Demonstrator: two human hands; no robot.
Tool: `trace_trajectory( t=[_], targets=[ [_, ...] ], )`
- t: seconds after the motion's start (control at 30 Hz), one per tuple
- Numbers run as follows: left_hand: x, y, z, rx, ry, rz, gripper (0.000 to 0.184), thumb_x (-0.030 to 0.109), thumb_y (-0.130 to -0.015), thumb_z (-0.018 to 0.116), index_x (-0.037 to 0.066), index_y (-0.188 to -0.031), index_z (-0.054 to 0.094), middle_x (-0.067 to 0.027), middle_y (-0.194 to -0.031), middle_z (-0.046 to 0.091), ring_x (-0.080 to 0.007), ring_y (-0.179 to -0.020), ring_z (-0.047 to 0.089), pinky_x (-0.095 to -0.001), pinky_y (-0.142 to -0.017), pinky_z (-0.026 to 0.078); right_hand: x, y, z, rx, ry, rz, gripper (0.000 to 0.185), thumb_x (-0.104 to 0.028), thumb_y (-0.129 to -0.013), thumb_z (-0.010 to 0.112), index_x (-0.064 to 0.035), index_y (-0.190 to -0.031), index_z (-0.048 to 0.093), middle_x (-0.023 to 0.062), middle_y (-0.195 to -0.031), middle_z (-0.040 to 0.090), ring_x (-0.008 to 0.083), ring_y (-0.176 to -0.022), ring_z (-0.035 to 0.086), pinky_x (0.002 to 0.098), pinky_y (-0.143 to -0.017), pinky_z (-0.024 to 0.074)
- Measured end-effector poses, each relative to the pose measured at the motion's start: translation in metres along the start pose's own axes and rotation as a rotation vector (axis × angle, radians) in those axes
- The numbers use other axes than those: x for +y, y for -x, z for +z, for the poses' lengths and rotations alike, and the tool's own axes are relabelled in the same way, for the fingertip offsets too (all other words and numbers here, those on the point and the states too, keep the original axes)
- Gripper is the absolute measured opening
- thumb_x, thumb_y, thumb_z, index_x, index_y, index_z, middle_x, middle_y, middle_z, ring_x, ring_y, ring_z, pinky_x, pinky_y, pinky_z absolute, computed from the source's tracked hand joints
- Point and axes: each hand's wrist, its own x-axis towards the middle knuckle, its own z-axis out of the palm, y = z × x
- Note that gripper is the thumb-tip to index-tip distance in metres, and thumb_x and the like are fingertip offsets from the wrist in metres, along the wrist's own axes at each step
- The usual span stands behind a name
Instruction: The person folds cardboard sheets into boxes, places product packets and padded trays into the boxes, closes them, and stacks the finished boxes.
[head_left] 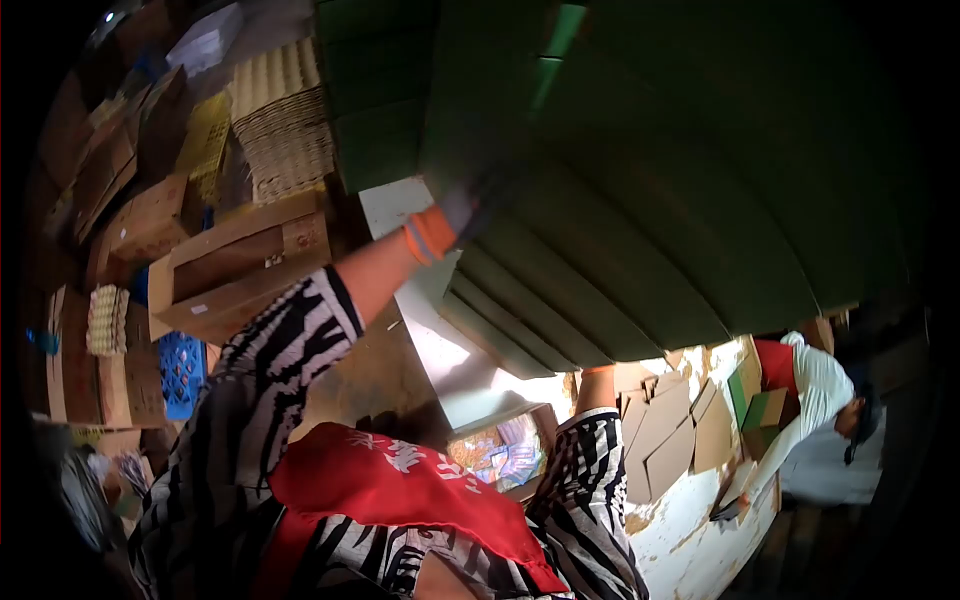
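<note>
A large stack of dark green box-like pieces [600,240] fills the upper middle and right, close to the camera. My left hand [475,210], in a dark glove with an orange cuff, is raised against the left side of the stack; its fingers are dark and blurred. Below the stack's lower edge, only the orange cuff of my right hand [597,370] shows, and the fingers are hidden behind the green pieces. Under the stack stretches a white tabletop [480,395].
Flat brown cardboard pieces [660,440] lie on the table. An open box [500,450] holds colourful packets. A co-worker [825,410] bends over the right side, near a green box [765,410]. Egg trays [280,120], cartons [240,265] and a blue crate [182,375] stand left.
</note>
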Motion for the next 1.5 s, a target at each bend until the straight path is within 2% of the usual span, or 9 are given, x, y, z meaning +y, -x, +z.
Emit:
trace_trajectory(
  t=[0.13,0.27,0.43,0.67,0.87,1.03,1.2,1.43,1.5],
  targets=[
    [0.089,-0.038,-0.012,-0.131,0.796,-1.024,0.048,0.017,-0.099,0.044,-0.001,-0.142,0.034,-0.0180,-0.143,0.042,-0.0263,-0.131,0.043,-0.0335,-0.111,0.032,0.000,0.005,0.005,-0.015,0.027,0.015,0.058,-0.047,-0.096,0.044,-0.0065,-0.138,0.042,0.0085,-0.135,0.049,0.0263,-0.117,0.052,0.0365,-0.098,0.0452],
    [0.115,-0.043,-0.015,0.059,0.892,-0.682,0.057,0.015,-0.094,0.054,0.003,-0.145,0.031,-0.0184,-0.144,0.040,-0.0272,-0.128,0.045,-0.0358,-0.107,0.037,-0.013,0.017,0.013,-0.012,0.018,0.011,0.059,-0.049,-0.095,0.043,-0.0072,-0.137,0.042,0.0082,-0.134,0.050,0.0261,-0.116,0.052,0.0364,-0.098,0.0454],
    [0.181,-0.030,-0.042,0.116,0.496,-0.730,0.091,0.043,-0.074,0.077,0.006,-0.145,0.033,-0.0235,-0.147,0.032,-0.0397,-0.132,0.038,-0.0457,-0.109,0.032,-0.040,0.045,0.034,-0.015,-0.006,-0.006,0.061,-0.052,-0.094,0.043,-0.0080,-0.137,0.042,0.0077,-0.133,0.050,0.0259,-0.115,0.052,0.0362,-0.096,0.0456],
    [0.216,-0.026,-0.078,0.041,0.324,-0.776,0.101,0.056,-0.071,0.074,-0.001,-0.144,0.032,-0.0257,-0.149,0.028,-0.0435,-0.138,0.028,-0.0470,-0.111,0.025,-0.039,0.068,0.057,-0.020,-0.062,-0.003,0.064,-0.056,-0.093,0.042,-0.0092,-0.137,0.042,0.0070,-0.132,0.051,0.0255,-0.113,0.052,0.0360,-0.095,0.0459],
    [0.191,-0.027,-0.100,0.089,0.309,-0.684,0.093,0.050,-0.075,0.073,-0.004,-0.141,0.035,-0.0234,-0.146,0.035,-0.0365,-0.138,0.031,-0.0437,-0.112,0.025,-0.025,0.076,0.090,-0.028,-0.146,0.025,0.067,-0.059,-0.092,0.041,-0.0103,-0.137,0.042,0.0065,-0.130,0.051,0.0252,-0.112,0.053,0.0358,-0.093,0.0461],
    [0.151,-0.029,-0.122,0.278,0.621,-0.693,0.065,0.018,-0.084,0.065,-0.002,-0.140,0.039,-0.0167,-0.142,0.044,-0.0246,-0.131,0.042,-0.0348,-0.108,0.032,-0.009,0.080,0.132,-0.043,-0.226,0.053,0.069,-0.062,-0.091,0.040,-0.0111,-0.137,0.042,0.0060,-0.129,0.051,0.0249,-0.110,0.053,0.0357,-0.092,0.0464],
    [0.085,0.004,-0.120,0.647,0.611,-0.818,0.035,0.018,-0.098,0.048,-0.004,-0.125,0.052,-0.0021,-0.098,0.057,-0.0080,-0.088,0.051,-0.0238,-0.083,0.044,0.007,0.084,0.181,-0.050,-0.312,0.079,0.071,-0.065,-0.090,0.039,-0.0120,-0.137,0.042,0.0055,-0.128,0.052,0.0246,-0.109,0.053,0.0356,-0.091,0.0466],
    [-0.022,-0.018,-0.142,0.525,-0.014,-0.624,0.037,0.023,-0.101,0.043,-0.005,-0.123,0.053,-0.0127,-0.119,0.059,-0.0202,-0.110,0.053,-0.0305,-0.098,0.040,0.021,0.081,0.255,-0.002,-0.432,0.113,0.074,-0.069,-0.088,0.038,-0.0132,-0.137,0.042,0.0049,-0.126,0.052,0.0243,-0.107,0.053,0.0353,-0.090,0.0469],
    [-0.034,-0.057,-0.159,0.564,0.065,-0.554,0.039,0.023,-0.101,0.041,-0.005,-0.127,0.050,-0.0144,-0.125,0.056,-0.0225,-0.117,0.050,-0.0317,-0.102,0.035,0.023,0.083,0.277,0.028,-0.459,0.128,0.075,-0.070,-0.088,0.038,-0.0135,-0.137,0.042,0.0047,-0.126,0.053,0.0242,-0.107,0.053,0.0353,-0.089,0.0470]
  ],
)
